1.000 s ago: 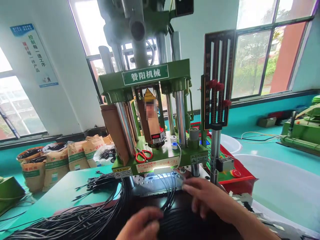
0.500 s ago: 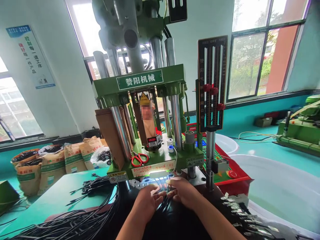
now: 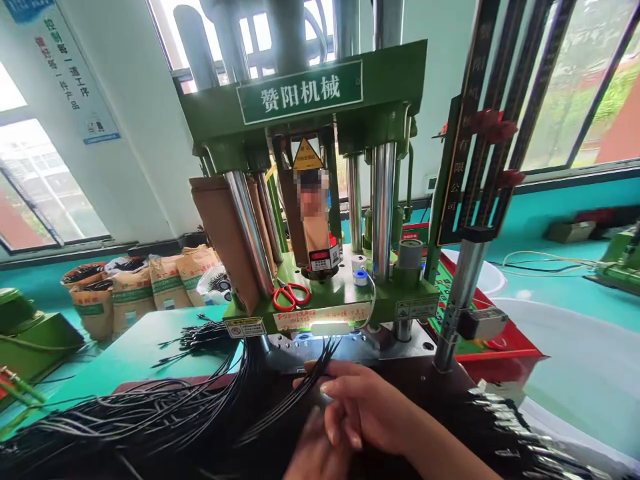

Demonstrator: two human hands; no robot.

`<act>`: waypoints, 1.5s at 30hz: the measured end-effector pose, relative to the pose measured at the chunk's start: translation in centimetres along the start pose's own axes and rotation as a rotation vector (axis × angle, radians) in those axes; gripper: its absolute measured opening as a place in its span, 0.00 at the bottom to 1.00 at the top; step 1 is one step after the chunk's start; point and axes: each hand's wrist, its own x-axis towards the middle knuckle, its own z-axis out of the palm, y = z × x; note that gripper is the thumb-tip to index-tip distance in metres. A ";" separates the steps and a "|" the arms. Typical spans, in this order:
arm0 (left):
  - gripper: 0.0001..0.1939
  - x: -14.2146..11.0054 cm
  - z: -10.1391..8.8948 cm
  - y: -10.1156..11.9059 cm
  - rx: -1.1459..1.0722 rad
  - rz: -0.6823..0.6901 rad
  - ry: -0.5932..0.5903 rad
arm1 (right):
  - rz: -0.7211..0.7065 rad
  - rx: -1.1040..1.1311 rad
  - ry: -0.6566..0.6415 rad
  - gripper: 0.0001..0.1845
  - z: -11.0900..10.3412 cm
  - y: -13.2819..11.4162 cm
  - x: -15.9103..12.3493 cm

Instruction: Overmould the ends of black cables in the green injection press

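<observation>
Head view: right hand [image 3: 367,403] has a narrow grip on the black cable bundle [image 3: 294,400], in front of the green press [image 3: 393,80], upper ends near its metal plate [image 3: 295,355]. Left hand [image 3: 320,448] blurred below, grip can't tell. Cables thin, loosely grouped, curving down-left.

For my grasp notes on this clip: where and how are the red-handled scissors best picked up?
Probably by the red loops of the scissors, coming from the front and slightly above. The loops face the near edge of the green plate, while what shows of the blades points back left, toward the silver column that crowds that side.
</observation>
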 end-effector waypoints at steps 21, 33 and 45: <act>0.09 3.2 -6.5 3.9 0.606 -0.061 -0.364 | 0.113 -1.557 0.089 0.12 -4.9 -3.0 -3.2; 0.07 2.9 -6.4 2.4 0.559 -0.035 -0.347 | 0.055 -1.469 0.166 0.08 -4.4 -2.8 -2.2; 0.08 2.7 -6.4 2.8 0.537 -0.025 -0.344 | 0.166 -1.508 0.176 0.11 -4.1 -2.3 -2.2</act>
